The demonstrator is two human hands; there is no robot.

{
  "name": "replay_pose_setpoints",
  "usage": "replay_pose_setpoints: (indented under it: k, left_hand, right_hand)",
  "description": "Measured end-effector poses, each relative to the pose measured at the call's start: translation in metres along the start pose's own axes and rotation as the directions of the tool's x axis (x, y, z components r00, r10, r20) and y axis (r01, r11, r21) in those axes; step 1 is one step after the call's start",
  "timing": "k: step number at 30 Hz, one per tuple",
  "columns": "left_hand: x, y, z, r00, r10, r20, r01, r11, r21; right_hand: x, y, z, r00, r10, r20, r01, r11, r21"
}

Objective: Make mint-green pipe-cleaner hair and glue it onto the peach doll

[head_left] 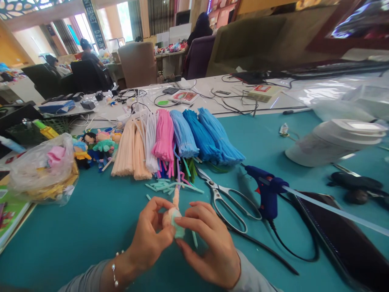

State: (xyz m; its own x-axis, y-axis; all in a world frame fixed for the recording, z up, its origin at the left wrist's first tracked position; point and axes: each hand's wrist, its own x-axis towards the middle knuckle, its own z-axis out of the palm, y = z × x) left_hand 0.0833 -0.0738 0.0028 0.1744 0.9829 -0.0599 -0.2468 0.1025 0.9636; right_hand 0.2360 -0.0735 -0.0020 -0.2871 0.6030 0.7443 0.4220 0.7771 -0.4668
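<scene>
Between my hands, low in the middle of the head view, is a small fuzzy figure (177, 228) in peach and pale mint, with a thin peach and lilac stem pointing away from me. My left hand (152, 229) pinches its left side between thumb and fingers. On the other side my right hand (209, 243) holds it too, fingertips on the mint part and thumb beneath. Short mint pieces (164, 186) are scattered just beyond. Behind them lie bundles of fuzzy stems: peach (127, 150), white (151, 142), pink (164, 136) and blue (209, 136).
Metal scissors (227, 198) and a blue glue gun (267, 190) with its cable lie to the right, near a dark tablet (349, 239) and a white cup (331, 142). A plastic bag (42, 166) and small dolls (101, 146) are on the left. People sit beyond the table.
</scene>
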Motion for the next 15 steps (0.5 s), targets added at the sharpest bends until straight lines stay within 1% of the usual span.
replay_pose_setpoints:
  k: [2, 6, 8, 12, 15]
  left_hand:
    - [0.0001, 0.0001, 0.0, 1.0, -0.005, 0.0, 0.005, 1.0, -0.007]
    - [0.0005, -0.0007, -0.0027, 0.996, -0.029, 0.079, 0.033, 0.998, -0.052]
    - [0.0006, -0.0018, -0.0036, 0.994, -0.032, 0.1, 0.039, 0.997, -0.064]
    - [0.0022, -0.0018, -0.0025, 0.997, -0.025, 0.07, 0.031, 0.995, -0.096]
    - [0.0067, 0.001, -0.0032, 0.995, -0.06, 0.082, 0.073, 0.984, -0.16]
  right_hand:
    - [-0.0009, 0.0009, 0.0011, 1.0, 0.007, -0.004, -0.007, 1.0, 0.009]
    - [0.0, 0.0011, 0.0006, 0.999, 0.029, -0.026, -0.029, 0.999, 0.015]
    - [0.0015, 0.0006, -0.0003, 0.999, 0.041, -0.022, -0.04, 0.999, 0.008]
    - [0.0023, 0.0016, -0.001, 0.999, 0.039, -0.008, -0.039, 0.999, 0.01]
    - [0.0014, 0.0032, -0.0027, 1.0, 0.024, -0.018, -0.023, 0.996, 0.081]
